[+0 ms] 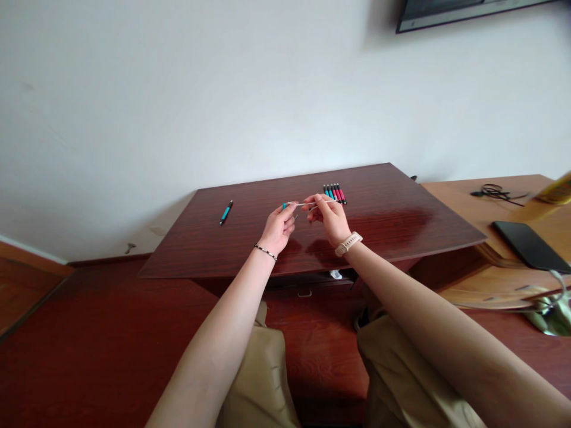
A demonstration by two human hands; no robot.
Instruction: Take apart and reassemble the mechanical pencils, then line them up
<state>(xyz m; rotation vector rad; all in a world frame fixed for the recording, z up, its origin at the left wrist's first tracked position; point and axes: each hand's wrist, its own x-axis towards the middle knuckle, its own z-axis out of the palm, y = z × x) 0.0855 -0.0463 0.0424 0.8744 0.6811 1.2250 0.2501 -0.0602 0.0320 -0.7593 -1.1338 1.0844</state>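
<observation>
Far left on the dark wooden table (379,226), a teal pen (226,212) lying alone. Left hand (279,229) pinching a teal pen part (284,206); thin white refill rod (312,204) spanning to right hand (330,219), fingertips closed on it. Beyond, row of teal and pink pens (335,193).

A dark brown tabletop (379,220) holds one blue pen (226,212) on the left. A little row of blue and pink pens (335,192) lies near the back edge.
</observation>
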